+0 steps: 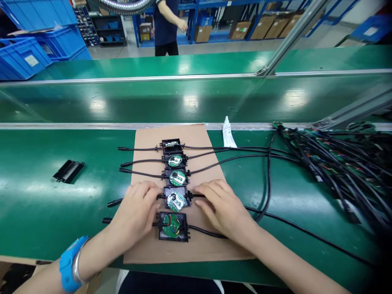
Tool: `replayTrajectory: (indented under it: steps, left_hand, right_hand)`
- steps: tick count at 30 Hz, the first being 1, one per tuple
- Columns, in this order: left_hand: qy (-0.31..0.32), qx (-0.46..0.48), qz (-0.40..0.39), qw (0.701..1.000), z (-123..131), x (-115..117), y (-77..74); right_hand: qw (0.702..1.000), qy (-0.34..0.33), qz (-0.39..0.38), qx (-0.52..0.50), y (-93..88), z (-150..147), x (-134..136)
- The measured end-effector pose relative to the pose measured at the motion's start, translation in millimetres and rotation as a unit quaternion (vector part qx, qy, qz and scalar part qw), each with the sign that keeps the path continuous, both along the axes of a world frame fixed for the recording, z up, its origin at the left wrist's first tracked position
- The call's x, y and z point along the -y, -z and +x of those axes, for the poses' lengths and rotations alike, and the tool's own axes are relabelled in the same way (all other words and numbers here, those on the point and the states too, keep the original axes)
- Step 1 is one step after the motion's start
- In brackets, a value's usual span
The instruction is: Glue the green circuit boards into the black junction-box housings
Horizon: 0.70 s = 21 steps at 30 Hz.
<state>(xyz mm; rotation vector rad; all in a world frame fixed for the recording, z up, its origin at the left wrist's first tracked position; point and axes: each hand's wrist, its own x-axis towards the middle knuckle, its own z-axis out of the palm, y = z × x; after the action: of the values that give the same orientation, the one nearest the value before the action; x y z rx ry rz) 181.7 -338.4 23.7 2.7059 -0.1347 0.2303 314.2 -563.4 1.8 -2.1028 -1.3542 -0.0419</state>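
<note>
Several small black boxes with round green circuit boards lie in a column on a brown cardboard sheet point(202, 245), each with a black cable out of both sides. My left hand point(137, 210) rests flat on the cardboard, fingertips touching the left side of the fourth box point(175, 199). My right hand point(220, 204) lies flat on the other side, fingers at that box's right cable. The nearest box point(172, 226) sits just below, between my wrists. Both hands have fingers stretched out and hold nothing.
A big tangle of black cables point(343, 163) fills the right of the green bench. A white tube point(228, 132) lies behind the cardboard. A black lid point(68, 170) lies at the left. Blue crates point(27, 53) stand at the far left; a person point(167, 26) stands beyond the conveyor.
</note>
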Motion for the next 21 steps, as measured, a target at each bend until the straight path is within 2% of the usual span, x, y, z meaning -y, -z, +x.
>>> replayTrajectory:
  steps: [2, 4, 6, 8, 10, 12, 17, 21]
  left_hand:
    - [-0.015, -0.032, 0.018, 0.999, 8.6, -11.5, 5.3]
    - [0.003, -0.047, -0.02, 0.999, 10.2, -18.0, 7.1]
    - [0.013, -0.046, -0.074, 0.996, 5.7, -19.7, 4.3]
    - [0.017, -0.044, -0.096, 0.994, -0.2, -18.1, -1.5]
    - [0.022, -0.045, -0.083, 0.995, -2.5, -14.8, -6.8]
    - [0.028, -0.05, -0.058, 0.997, 0.8, -11.3, -9.4]
    - [0.039, -0.078, 0.01, 0.996, 18.5, -6.6, -4.8]
    - [0.037, -0.104, 0.005, 0.994, 24.5, -7.2, -0.9]
  right_hand:
    - [1.0, 0.003, 0.003, -0.005, 5.9, 4.8, -1.2]
    - [0.999, -0.009, 0.007, -0.033, 3.5, 2.8, 2.7]
    - [0.998, -0.031, -0.006, -0.062, -9.5, -3.7, 10.4]
    - [0.994, -0.058, -0.04, -0.084, -28.2, -10.7, 17.5]
    - [0.989, -0.074, -0.085, -0.101, -44.7, -14.5, 19.7]
    - [0.982, -0.075, -0.128, -0.117, -53.8, -14.2, 15.6]
    - [0.966, -0.054, -0.215, -0.136, -51.4, -4.9, -8.3]
    - [0.961, -0.05, -0.242, -0.121, -46.0, -3.0, -21.1]
